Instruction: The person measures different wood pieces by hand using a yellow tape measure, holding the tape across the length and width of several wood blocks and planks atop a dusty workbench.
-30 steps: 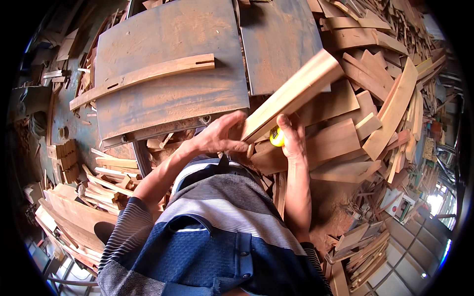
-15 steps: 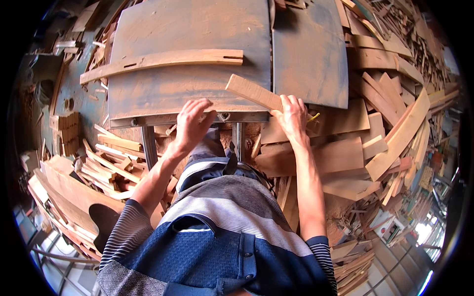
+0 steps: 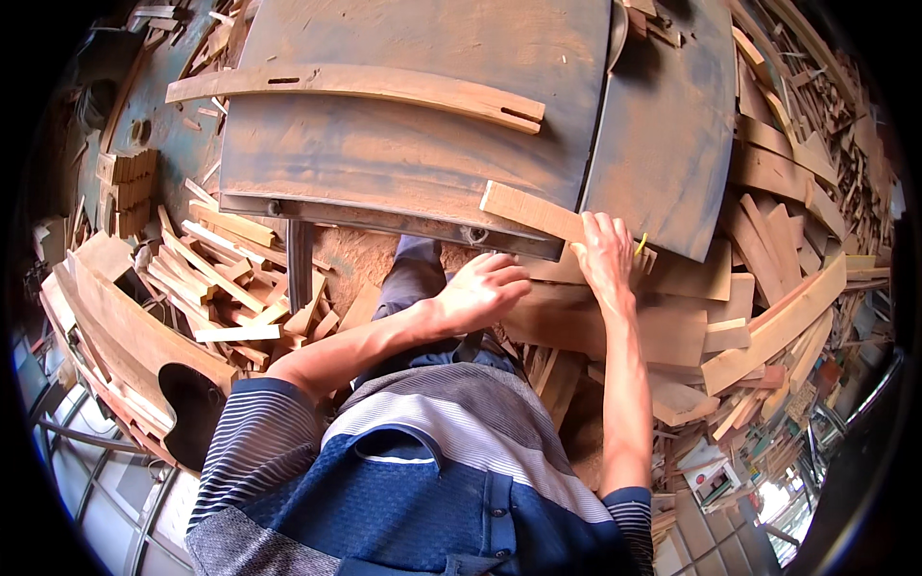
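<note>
My right hand (image 3: 606,257) is closed around a short flat wooden piece (image 3: 530,211). The piece slants up to the left, its far end over the front right corner of the dusty metal machine table (image 3: 403,173). A small thin yellow thing (image 3: 642,244) sticks out beside that hand; its kind is unclear. My left hand (image 3: 483,291) hovers in front of the table edge, empty as far as it shows, with fingers loosely bent and slightly apart. A long curved wooden piece (image 3: 375,83) with slots cut near both ends lies across the table.
A second metal table section (image 3: 663,144) adjoins across a narrow gap. Boards (image 3: 783,322) and offcuts crowd the right side. Wood strips (image 3: 216,269) lie heaped at the left, beside large curved boards (image 3: 144,331) and a stack of small blocks (image 3: 127,187).
My left hand has swung right and down, away from the table edge toward my body. The right hand keeps its hold on the wooden piece. The whole view has shifted and turned.
</note>
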Tool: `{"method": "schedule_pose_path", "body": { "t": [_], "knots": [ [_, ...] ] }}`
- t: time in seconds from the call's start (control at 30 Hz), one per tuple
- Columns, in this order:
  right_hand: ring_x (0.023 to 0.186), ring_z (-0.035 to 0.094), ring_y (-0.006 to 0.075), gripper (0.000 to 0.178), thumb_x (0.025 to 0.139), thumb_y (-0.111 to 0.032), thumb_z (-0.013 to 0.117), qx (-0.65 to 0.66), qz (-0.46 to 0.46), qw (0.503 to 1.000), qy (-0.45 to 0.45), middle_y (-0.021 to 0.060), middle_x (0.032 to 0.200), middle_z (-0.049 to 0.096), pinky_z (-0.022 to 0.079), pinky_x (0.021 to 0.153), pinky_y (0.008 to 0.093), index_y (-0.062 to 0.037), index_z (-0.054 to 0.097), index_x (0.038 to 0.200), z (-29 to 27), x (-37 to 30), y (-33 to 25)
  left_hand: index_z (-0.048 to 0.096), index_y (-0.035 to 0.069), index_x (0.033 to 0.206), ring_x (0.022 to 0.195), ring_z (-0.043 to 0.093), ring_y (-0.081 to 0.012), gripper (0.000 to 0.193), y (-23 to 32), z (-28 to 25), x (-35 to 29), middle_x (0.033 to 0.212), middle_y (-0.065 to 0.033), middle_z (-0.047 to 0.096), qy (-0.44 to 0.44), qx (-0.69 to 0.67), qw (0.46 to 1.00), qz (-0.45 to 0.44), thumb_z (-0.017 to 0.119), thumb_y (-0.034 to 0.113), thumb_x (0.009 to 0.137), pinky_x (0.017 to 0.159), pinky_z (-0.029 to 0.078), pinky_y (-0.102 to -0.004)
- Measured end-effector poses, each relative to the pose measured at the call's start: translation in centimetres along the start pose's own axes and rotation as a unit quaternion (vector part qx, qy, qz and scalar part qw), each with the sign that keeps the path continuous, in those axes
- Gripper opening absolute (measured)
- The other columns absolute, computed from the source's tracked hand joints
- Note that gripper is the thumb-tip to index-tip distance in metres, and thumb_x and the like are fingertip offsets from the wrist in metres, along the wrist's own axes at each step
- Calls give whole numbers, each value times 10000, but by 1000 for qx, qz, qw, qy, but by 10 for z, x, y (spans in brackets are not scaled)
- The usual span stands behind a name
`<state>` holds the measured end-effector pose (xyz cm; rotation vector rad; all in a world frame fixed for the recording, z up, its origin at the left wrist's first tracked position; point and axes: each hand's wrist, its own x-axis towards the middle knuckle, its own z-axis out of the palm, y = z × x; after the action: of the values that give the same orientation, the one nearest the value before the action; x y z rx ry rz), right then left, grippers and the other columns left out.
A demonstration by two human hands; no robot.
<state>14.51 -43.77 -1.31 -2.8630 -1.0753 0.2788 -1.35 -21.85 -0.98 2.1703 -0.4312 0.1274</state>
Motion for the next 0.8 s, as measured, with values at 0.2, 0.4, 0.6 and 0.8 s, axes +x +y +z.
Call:
{"method": "schedule_pose_path", "body": {
  "t": [0.2, 0.4, 0.6, 0.8],
  "knots": [
    [973, 589, 302, 571, 708, -122, 853, -8, -23, 999, -21, 92, 1054, 617, 479, 851, 439, -36, 639, 1230, -8, 3, -7, 610, 23, 1143, 1407, 453, -392, 324, -21, 34, 57, 1357, -180, 577, -22, 133, 991, -28, 630, 163, 852, 1193, 341, -534],
    [955, 582, 295, 534, 737, -73, 797, -14, -51, 999, -9, 91, 1043, 606, 473, 838, 431, -20, 636, 1243, -1, 8, -6, 568, 31, 1184, 1279, 516, -330, 383, -52, 53, 81, 1283, -159, 571, -82, 173, 977, -92, 622, 193, 842, 1111, 393, -466],
    [944, 581, 296, 550, 741, -80, 801, 7, -41, 999, -29, 96, 1054, 603, 475, 843, 436, -17, 631, 1261, -8, 12, -13, 579, 54, 1136, 1088, 572, -254, 358, -69, 51, 77, 1177, -101, 588, -72, 177, 978, -78, 634, 193, 810, 987, 442, -380],
    [982, 594, 295, 554, 744, -82, 811, 8, -42, 999, -31, 95, 1097, 616, 484, 863, 437, -17, 629, 1263, -6, 12, -11, 580, 52, 1141, 1084, 577, -252, 368, -68, 55, 77, 1171, -101, 594, -62, 164, 981, -89, 639, 190, 805, 976, 448, -379]
  ]
}}
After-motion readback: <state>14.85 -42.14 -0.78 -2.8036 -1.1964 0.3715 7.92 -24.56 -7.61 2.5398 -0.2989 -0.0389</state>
